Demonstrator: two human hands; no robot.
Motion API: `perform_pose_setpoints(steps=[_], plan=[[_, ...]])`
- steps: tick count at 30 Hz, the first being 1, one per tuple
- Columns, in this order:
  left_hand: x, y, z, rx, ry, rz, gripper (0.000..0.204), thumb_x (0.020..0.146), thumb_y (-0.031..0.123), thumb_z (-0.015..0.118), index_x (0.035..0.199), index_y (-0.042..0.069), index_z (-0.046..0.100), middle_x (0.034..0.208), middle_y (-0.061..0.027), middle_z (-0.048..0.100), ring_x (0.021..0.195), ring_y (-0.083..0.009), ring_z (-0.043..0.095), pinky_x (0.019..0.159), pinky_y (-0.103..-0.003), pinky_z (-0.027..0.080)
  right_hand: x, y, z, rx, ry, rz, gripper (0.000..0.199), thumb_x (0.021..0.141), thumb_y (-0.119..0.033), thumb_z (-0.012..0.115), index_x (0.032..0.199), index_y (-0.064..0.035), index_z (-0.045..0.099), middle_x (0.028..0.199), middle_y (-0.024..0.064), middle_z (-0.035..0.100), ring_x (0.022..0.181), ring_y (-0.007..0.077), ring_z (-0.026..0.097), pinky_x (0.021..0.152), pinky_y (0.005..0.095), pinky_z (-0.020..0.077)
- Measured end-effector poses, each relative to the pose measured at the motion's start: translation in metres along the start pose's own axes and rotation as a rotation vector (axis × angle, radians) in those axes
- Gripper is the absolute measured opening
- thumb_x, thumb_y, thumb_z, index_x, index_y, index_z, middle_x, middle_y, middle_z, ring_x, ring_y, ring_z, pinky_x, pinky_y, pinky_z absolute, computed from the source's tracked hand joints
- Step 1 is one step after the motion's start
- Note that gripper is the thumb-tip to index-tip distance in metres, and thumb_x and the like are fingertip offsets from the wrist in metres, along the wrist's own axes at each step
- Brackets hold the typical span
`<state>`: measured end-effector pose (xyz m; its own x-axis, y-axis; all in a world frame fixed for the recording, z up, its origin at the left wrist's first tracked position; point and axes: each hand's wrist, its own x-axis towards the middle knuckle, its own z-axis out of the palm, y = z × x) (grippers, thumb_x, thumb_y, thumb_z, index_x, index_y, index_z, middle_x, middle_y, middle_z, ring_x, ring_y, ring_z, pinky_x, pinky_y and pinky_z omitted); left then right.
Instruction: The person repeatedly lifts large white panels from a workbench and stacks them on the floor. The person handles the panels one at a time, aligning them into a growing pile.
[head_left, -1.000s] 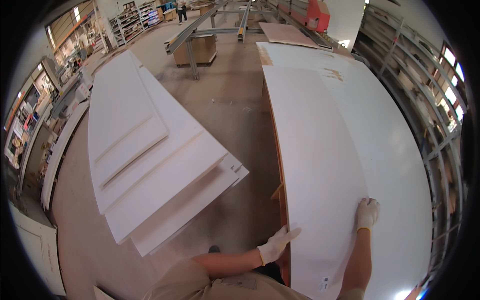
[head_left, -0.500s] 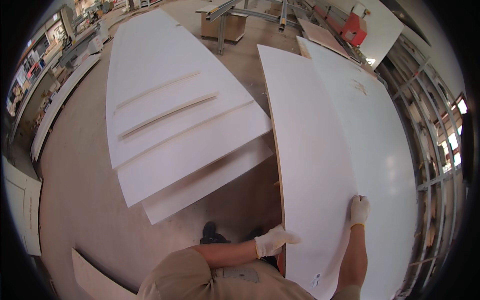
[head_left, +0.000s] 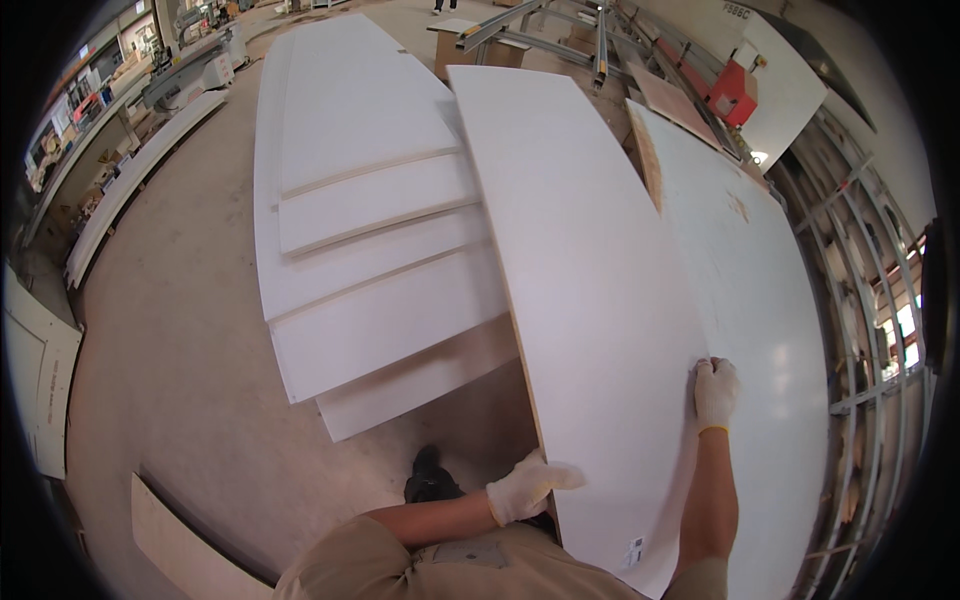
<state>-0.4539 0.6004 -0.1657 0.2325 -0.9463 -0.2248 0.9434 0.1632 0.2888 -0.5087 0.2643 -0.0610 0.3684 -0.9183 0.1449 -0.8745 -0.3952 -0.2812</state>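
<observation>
A long white panel [head_left: 600, 270] with a raw wood-coloured edge stretches away in front of me, held between both hands. My left hand [head_left: 530, 487], in a white knit glove, grips its left edge, the thumb lying over the top face and the other fingers hidden below. At the right edge, my gloved right hand [head_left: 716, 392] is closed around the panel, its fingertips hidden. Beneath and to the right lies a pale bluish-white sheet [head_left: 770, 330]. To the left, white panels [head_left: 390, 330] lie stacked and staggered; the held panel's far left corner overlaps them in view.
Metal shelving [head_left: 870, 300] runs along the right side. A red machine part [head_left: 733, 94] and metal rails [head_left: 515, 25] stand at the far end. Low boards [head_left: 150, 180] line the left, and another board [head_left: 190, 540] leans at the lower left. Concrete floor [head_left: 170, 330] lies between.
The held panel has shifted left, its far end swinging over toward the stacked panels. Both hands have moved with it, still gripping its edges. More of the sheet beneath shows at the far end.
</observation>
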Motion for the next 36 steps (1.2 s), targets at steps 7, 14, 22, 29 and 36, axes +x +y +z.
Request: perform_pose_setpoints(steps=[7,14,22,29,36], plan=[[-0.039,0.017,-0.039,0.870,-0.010,0.508,0.054,0.094,0.001,0.069,0.146,0.000,0.057,0.135,-0.0113,0.067,0.123,-0.0268,0.067,0.104,-0.041,0.056,-0.014,-0.079,0.034,0.048,-0.022,-0.188,0.047,0.097,-0.034,0.064,0.126,0.0025,0.073,0.131,0.0239,0.069,0.125,0.0418,0.065,0.108,0.0481,0.0504],[-0.061,0.052,-0.042,0.162,0.215,0.301,0.048,0.094,0.000,0.069,0.141,0.001,0.062,0.128,-0.0133,0.071,0.117,-0.0284,0.070,0.097,-0.041,0.059,-0.021,-0.147,0.055,0.122,-0.054,-0.333,0.044,0.097,-0.031,0.064,0.125,0.0008,0.072,0.134,0.0229,0.068,0.126,0.0416,0.064,0.109,0.0486,0.0501],[-0.070,0.091,-0.043,0.607,0.302,0.558,0.028,0.093,-0.001,0.067,0.121,-0.002,0.071,0.120,-0.0141,0.073,0.110,-0.0280,0.071,0.092,-0.039,0.058,-0.037,-0.037,0.044,0.079,0.148,-0.836,0.039,0.090,-0.012,0.068,0.127,-0.0036,0.070,0.137,0.0234,0.066,0.122,0.0426,0.067,0.107,0.0470,0.0541],[-0.066,0.083,-0.047,0.259,0.399,0.563,0.021,0.099,0.012,0.061,0.115,0.000,0.069,0.107,-0.0097,0.071,0.095,-0.0228,0.071,0.084,-0.037,0.058,-0.225,0.392,-0.050,-0.771,0.056,0.456,0.048,0.108,-0.040,0.059,0.142,-0.0072,0.067,0.153,0.0196,0.062,0.145,0.0353,0.055,0.120,0.0472,0.0467],[-0.101,-0.024,-0.048,0.272,0.328,0.336,0.029,0.107,0.012,0.055,0.128,-0.004,0.068,0.127,-0.0136,0.072,0.120,-0.0265,0.069,0.102,-0.039,0.055,-0.365,0.566,-0.096,-0.117,0.073,0.918,0.062,0.108,-0.041,0.038,0.147,0.0024,0.058,0.146,0.0258,0.063,0.131,0.0439,0.059,0.117,0.0489,0.0423]])
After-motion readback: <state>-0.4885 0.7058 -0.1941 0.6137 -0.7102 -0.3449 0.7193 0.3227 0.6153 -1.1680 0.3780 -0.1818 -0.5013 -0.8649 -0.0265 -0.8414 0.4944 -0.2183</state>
